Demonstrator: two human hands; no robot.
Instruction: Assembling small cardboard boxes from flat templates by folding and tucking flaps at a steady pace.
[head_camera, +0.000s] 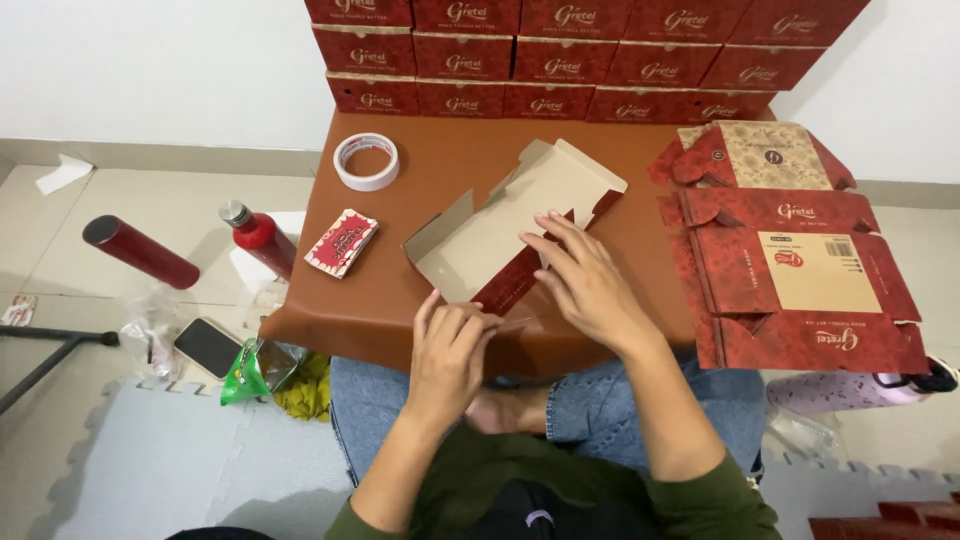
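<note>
At the desk's (400, 300) near edge, your left hand (447, 352) pinches a flap of the half-folded red carton (500, 235), fingers closed on it, while your right hand (590, 285) presses flat, fingers spread. Uneven pressure could crease the panel or tear the flap.

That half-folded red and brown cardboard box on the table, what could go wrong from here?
The half-folded red and brown cardboard box is pressed only by the right hand; its raised flaps might spring open. The left hand pinches a flap at the brown table edge, so it could crease. The flat red box blanks overhang and may slide off.
</note>
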